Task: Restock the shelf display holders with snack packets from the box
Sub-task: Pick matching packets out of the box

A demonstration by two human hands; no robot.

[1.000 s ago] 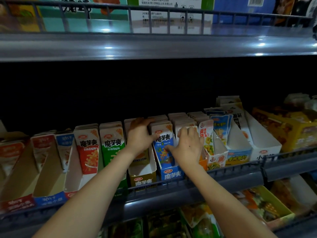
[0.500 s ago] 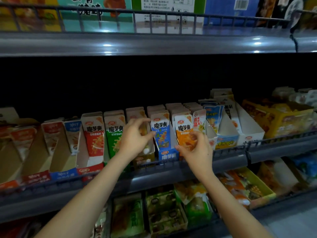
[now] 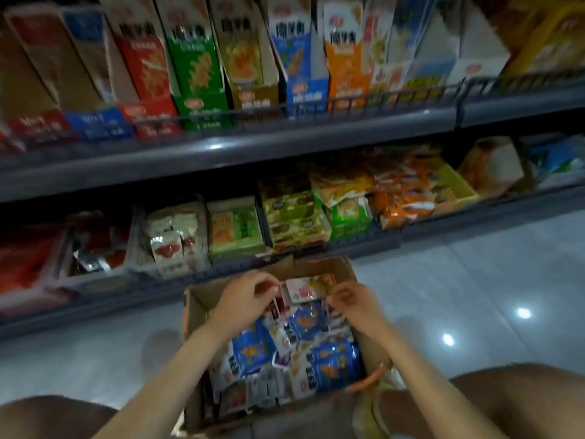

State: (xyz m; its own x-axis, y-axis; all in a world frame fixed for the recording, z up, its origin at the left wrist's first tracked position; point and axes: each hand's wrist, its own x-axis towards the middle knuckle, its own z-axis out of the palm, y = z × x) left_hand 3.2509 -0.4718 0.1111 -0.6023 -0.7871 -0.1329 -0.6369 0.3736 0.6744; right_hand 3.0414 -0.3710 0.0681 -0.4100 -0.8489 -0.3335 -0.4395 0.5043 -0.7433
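In the head view, a slip is judged possible: the pale red-marked packet [image 3: 304,289] is pinched only by its edges and could be dropped onto the loose pile just beneath the hands. It is held between the curled fingers of the left hand [image 3: 248,297] and right hand [image 3: 352,300] at the far end of the box [image 3: 192,315], with the display holders [image 3: 202,99] well above them.

The box [image 3: 194,304], filled with snack packets [image 3: 253,350], stands on the floor [image 3: 474,280] before the lower shelf [image 3: 95,307], with the display holders [image 3: 196,74] ranged side by side on the upper shelf [image 3: 285,144] above.
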